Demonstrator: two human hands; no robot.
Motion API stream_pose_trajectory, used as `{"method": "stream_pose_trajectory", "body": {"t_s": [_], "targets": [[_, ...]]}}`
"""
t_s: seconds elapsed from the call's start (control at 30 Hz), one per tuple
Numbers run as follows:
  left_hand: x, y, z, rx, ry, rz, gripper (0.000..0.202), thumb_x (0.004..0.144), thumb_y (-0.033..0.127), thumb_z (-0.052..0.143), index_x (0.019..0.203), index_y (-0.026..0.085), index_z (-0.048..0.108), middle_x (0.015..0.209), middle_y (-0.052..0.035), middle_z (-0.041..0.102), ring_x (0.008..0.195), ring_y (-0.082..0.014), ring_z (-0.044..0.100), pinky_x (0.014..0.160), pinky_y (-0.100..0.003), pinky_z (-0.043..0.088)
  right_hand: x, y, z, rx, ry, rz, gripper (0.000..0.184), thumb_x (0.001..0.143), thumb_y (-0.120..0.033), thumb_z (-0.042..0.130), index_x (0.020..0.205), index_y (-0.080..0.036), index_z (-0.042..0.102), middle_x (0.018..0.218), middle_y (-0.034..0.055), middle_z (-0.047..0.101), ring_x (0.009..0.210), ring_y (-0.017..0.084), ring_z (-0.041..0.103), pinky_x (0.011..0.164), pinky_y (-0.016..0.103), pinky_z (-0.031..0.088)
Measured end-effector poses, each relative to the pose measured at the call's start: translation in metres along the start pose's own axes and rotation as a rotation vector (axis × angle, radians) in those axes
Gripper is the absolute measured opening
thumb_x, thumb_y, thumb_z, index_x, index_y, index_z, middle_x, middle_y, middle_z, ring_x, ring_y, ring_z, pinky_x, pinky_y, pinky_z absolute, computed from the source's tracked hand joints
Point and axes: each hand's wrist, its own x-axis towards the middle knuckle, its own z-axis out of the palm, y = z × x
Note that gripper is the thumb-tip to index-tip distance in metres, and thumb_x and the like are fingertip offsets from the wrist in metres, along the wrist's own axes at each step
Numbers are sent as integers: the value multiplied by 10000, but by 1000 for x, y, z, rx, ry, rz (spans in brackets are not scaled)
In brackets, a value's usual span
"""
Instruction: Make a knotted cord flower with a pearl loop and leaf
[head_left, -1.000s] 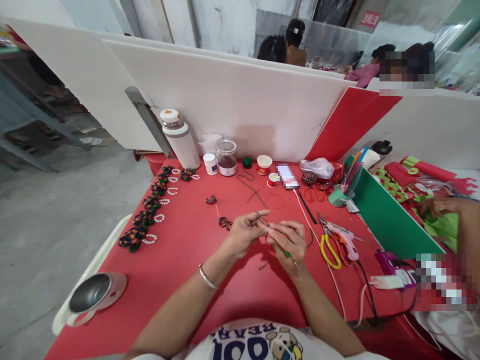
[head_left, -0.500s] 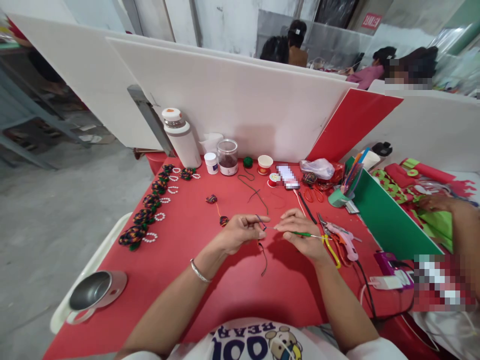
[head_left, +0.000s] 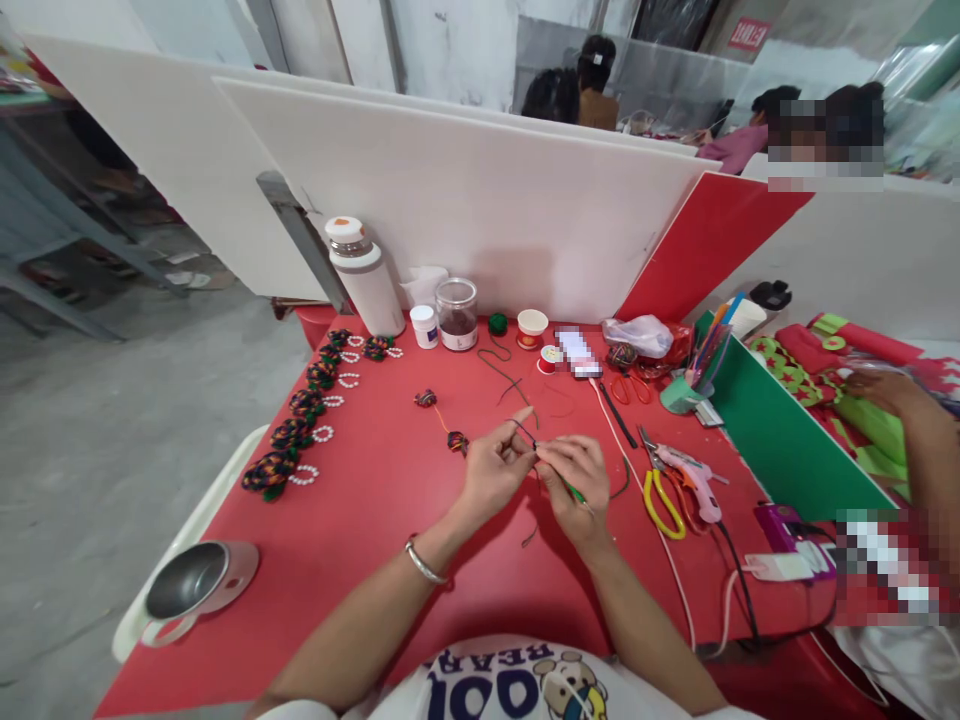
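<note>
Over the middle of the red table (head_left: 360, 520), my left hand (head_left: 499, 468) pinches a thin dark cord (head_left: 523, 430) between thumb and fingers, the index finger raised. My right hand (head_left: 576, 478) is closed on a thin green-handled tool (head_left: 576, 491), its tip meeting the cord at my left fingertips. The two hands touch. A loose end of cord (head_left: 531, 536) hangs down onto the table below them. Two small multicoloured knots (head_left: 457, 441) on an orange thread lie just left of my left hand.
A row of multicoloured knotted flowers with pearl loops (head_left: 300, 430) runs along the table's left side. A steel cup (head_left: 196, 582) sits front left. A flask (head_left: 367, 278), jars, yellow scissors (head_left: 664, 500), a pink glue gun (head_left: 697, 480) and another person's arm (head_left: 919, 430) lie around.
My hands had drawn apart, the right one pulling the tool rightward; now they are back together at the cord. The camera view shifted slightly.
</note>
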Motion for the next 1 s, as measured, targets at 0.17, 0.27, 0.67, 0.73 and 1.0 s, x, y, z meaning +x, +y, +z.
{"method": "stream_pose_trajectory", "body": {"t_s": [0.17, 0.27, 0.67, 0.73, 1.0], "targets": [[2, 0, -4, -167, -108, -97, 689, 630, 244, 838, 1269, 78, 641, 593, 49, 602, 538, -82, 538, 580, -212, 427, -4, 1, 0, -60, 54, -107, 248, 932, -240, 659, 1151, -333, 731, 1052, 43, 761, 989, 234, 608, 867, 450, 507], [5, 2, -12, -227, -255, -226, 661, 570, 271, 896, 1169, 74, 700, 605, 15, 637, 507, -84, 539, 544, -219, 406, 0, 7, -5, 86, 18, -27, 179, 945, -302, 642, 1084, -344, 748, 1007, 36, 750, 988, 238, 610, 877, 465, 506], [9, 9, -23, -151, -323, -274, 698, 562, 222, 901, 1209, 75, 685, 600, 39, 605, 541, -79, 541, 591, -234, 430, 33, 17, -36, 255, -293, -2, 191, 940, -402, 637, 1017, -296, 776, 912, 46, 777, 927, 239, 638, 832, 444, 527], [8, 9, -18, -135, -310, -251, 726, 579, 211, 876, 1255, 66, 654, 613, 35, 619, 555, -90, 560, 603, -236, 443, 31, 14, -30, 232, -274, -29, 178, 948, -370, 630, 1033, -298, 769, 910, 38, 773, 910, 230, 641, 819, 434, 531], [5, 7, -4, -105, -86, -48, 760, 649, 256, 837, 1346, 81, 588, 591, 57, 581, 531, -80, 532, 554, -205, 404, 6, 0, -8, -196, -10, -135, 287, 903, -213, 688, 1160, -335, 733, 1052, 38, 770, 973, 233, 621, 854, 419, 519]]}}
